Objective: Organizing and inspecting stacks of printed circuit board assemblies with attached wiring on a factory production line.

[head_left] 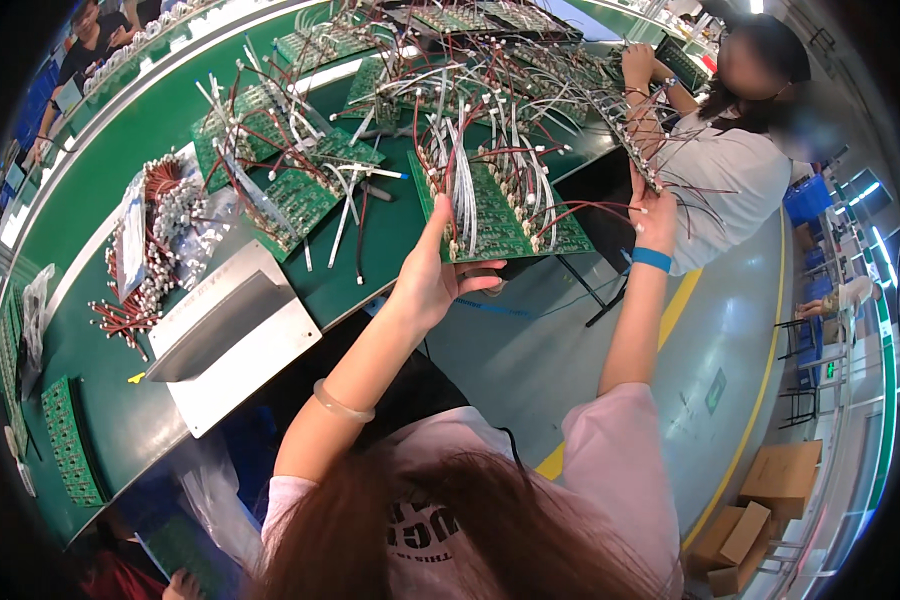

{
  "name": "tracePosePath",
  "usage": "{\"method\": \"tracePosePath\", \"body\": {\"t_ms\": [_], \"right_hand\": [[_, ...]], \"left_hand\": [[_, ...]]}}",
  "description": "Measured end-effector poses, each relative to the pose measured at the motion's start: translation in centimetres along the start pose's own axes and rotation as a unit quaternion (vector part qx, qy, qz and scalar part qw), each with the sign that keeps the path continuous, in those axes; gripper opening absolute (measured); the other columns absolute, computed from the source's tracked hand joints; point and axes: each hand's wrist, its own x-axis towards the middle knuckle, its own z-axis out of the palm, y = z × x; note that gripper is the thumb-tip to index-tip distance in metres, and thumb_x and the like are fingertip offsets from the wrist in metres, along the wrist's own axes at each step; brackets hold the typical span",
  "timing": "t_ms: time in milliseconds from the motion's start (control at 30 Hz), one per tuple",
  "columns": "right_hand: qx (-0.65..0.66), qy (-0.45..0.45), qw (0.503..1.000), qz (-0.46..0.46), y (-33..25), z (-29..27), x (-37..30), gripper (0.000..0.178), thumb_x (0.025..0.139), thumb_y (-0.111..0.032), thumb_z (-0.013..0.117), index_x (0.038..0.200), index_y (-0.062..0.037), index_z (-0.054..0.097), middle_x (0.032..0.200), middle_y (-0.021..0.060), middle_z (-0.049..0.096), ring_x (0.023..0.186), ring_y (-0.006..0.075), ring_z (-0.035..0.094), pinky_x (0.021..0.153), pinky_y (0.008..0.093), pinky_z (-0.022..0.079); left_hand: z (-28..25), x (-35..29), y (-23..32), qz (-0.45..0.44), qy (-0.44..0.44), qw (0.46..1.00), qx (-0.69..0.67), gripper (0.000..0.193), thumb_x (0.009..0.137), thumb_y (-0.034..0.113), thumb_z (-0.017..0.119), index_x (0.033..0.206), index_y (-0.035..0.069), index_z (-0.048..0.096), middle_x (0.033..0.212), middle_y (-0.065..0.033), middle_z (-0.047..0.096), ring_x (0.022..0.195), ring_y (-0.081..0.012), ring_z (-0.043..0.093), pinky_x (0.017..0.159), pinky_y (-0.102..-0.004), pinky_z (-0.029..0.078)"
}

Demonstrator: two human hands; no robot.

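Note:
My left hand (428,270) grips the near left corner of a green circuit board (494,238), thumb on top and fingers below. Rows of white connectors with white and dark red wires stand up from this board, which is lifted over the table's edge. My right hand (657,222), with a blue band at its wrist, is closed on the near end of a second circuit board (625,130). That board is seen almost edge-on, and red and white wires trail from it around my fingers. Its far end is close to a co-worker's hands (638,68).
More wired circuit boards (300,200) lie piled across the green table (80,350). A bundle of red and white connector wires (160,240) sits left, beside a bent metal plate (235,340). A bare board (70,440) rests near the left edge. Cardboard boxes (780,480) stand on the floor.

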Motion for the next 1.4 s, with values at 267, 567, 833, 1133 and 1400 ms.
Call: {"method": "tracePosePath", "body": {"t_ms": [267, 567, 833, 1133, 1400], "right_hand": [[-0.001, 0.002, 1.0, -0.016, -0.7, 0.0, 0.0, 0.025, 0.072, 0.0, 0.032, 0.094, 0.011, 0.037, 0.095, 0.0185, 0.044, 0.092, 0.0297, 0.042, 0.078, 0.031, 0.039], [-0.01, 0.019, 1.0, -0.012, 0.4, 0.6, -0.4, 0.012, 0.067, -0.001, 0.043, 0.079, 0.0004, 0.045, 0.079, 0.009, 0.05, 0.072, 0.0194, 0.05, 0.062, 0.0265, 0.045], [-0.169, -0.062, 0.982, 0.059, 2.1, 0.4, -9.7, 0.026, 0.066, -0.006, 0.038, 0.088, 0.0048, 0.045, 0.085, 0.0118, 0.05, 0.075, 0.0193, 0.05, 0.069, 0.0294, 0.041], [-0.228, -0.064, 0.969, 0.066, 9.1, 1.0, -13.6, 0.019, 0.071, -0.008, 0.041, 0.085, 0.0013, 0.048, 0.081, 0.0075, 0.051, 0.071, 0.0156, 0.05, 0.063, 0.0273, 0.041], [-0.632, -0.117, 0.757, 0.115, 13.3, 0.8, -10.6, 0.057, 0.07, -0.054, 0.03, 0.055, -0.0016, 0.045, 0.044, 0.0079, 0.046, 0.037, 0.0142, 0.045, 0.029, 0.0195, 0.025]], "left_hand": [[1.6, -4.2, 1.1, 0.027, 0.036, 0.993, 0.108, 0.025, 0.073, 0.009, 0.04, 0.096, -0.001, 0.038, 0.092, -0.0122, 0.045, 0.08, -0.0227, 0.048, 0.061, -0.0364, 0.045], [0.1, -16.1, 7.1, 0.234, 0.04, 0.96, 0.146, 0.043, 0.068, 0.016, 0.042, 0.103, -0.007, 0.029, 0.097, -0.0201, 0.04, 0.081, -0.0307, 0.047, 0.056, -0.0408, 0.046], [-6.6, -28.4, 17.1, 0.488, 0.087, 0.854, 0.158, 0.023, 0.074, 0.008, 0.038, 0.091, -0.007, 0.041, 0.089, -0.0129, 0.048, 0.084, -0.023, 0.047, 0.081, -0.0375, 0.034], [-5.9, -30.3, 18.9, 0.584, 0.234, 0.772, 0.087, 0.025, 0.073, 0.002, 0.037, 0.094, -0.011, 0.035, 0.109, -0.0235, 0.026, 0.103, -0.0369, 0.024, 0.089, -0.0411, 0.022], [-8.3, -30.4, 19.1, 0.385, -0.046, 0.921, 0.016, 0.029, 0.072, 0.004, 0.036, 0.099, -0.007, 0.032, 0.114, -0.0284, 0.013, 0.108, -0.0368, 0.015, 0.086, -0.0442, 0.026]]}}
